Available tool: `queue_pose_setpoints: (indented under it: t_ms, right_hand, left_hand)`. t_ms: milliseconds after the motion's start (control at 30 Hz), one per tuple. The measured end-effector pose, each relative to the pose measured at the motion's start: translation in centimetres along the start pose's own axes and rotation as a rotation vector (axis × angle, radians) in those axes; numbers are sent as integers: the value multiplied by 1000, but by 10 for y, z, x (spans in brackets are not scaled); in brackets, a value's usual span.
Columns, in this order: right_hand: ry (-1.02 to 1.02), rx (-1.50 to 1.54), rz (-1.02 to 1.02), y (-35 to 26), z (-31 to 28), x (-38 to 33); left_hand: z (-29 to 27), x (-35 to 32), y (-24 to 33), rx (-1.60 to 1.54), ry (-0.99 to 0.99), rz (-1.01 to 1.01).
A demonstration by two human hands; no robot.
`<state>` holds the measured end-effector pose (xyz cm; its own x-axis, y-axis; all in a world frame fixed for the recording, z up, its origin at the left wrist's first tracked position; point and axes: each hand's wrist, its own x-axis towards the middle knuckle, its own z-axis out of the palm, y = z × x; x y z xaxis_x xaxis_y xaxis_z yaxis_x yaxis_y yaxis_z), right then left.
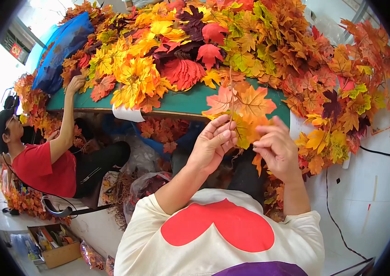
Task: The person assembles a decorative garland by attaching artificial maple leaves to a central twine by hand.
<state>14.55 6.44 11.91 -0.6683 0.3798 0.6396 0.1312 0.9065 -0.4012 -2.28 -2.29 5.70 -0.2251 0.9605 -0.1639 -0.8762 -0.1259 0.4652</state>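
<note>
Orange leaf sprig: an orange artificial maple leaf sprig (243, 108) sits at the near edge of the green tabletop (181, 102), held up between both hands.
Long axis: its thin stem runs nearly upright, leaf tips fanning up and outward toward the table, stem end down toward the person.
Left hand: the left hand (213, 142) has its fingers loosely curled, fingertips (224, 131) pinching the stem and lower leaves.
Right hand: the right hand (275, 147) is partly closed, thumb and forefinger gripping a yellow-orange leaf at the sprig's right side.
Tabletop: a deep heap of leaves (195, 41) in red, orange, yellow and maroon covers nearly all of it, spilling over the right edge.
Open room: only a narrow green strip along the near edge is bare.
Far left corner: a blue bag (61, 46) lies there; another person in a red shirt (43, 168) reaches a hand up to the left edge.
</note>
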Motion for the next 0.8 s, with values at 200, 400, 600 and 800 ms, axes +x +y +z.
queue_pose_setpoints:
  t_ms: [200, 400, 600, 800]
  right_hand:
    - [-93, 216, 176, -7, 16, -6]
    - [-25, 372, 355, -3, 32, -9]
    - [-88, 398, 448, -4, 36, -9]
    - [-98, 406, 471, -4, 35, -9]
  left_hand:
    - [-1, 2, -4, -79, -9, -15]
    - [-4, 0, -10, -144, 12, -111]
    - [0, -2, -10, -138, 54, -89]
    - [0, -2, -12, -130, 55, -64]
